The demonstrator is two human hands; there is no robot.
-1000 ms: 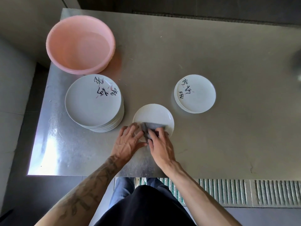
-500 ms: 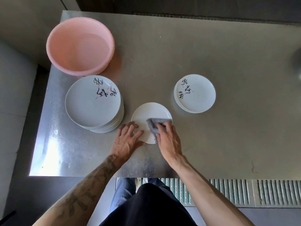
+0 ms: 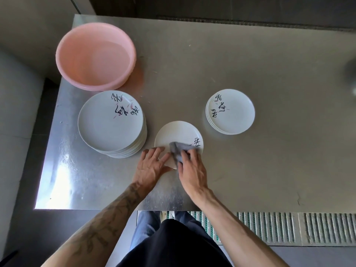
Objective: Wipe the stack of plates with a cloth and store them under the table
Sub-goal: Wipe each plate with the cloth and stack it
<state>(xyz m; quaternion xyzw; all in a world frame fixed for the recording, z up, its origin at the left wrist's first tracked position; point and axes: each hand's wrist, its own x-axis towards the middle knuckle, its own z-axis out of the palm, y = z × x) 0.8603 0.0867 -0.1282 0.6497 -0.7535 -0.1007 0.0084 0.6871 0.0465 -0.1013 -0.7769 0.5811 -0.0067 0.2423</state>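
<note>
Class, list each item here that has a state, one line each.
pink basin: upright, seems to hold water
large plate stack: stacked, untouched
small plate stack: stacked, untouched
single plate: lying flat, partly under the cloth
cloth: bunched on the single plate
left hand: straight fingers rest on the single plate
right hand: grips the cloth

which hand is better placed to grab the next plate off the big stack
Left, probably: the left hand holds nothing and lies nearest the big stack; the right hand grips the cloth.
</note>
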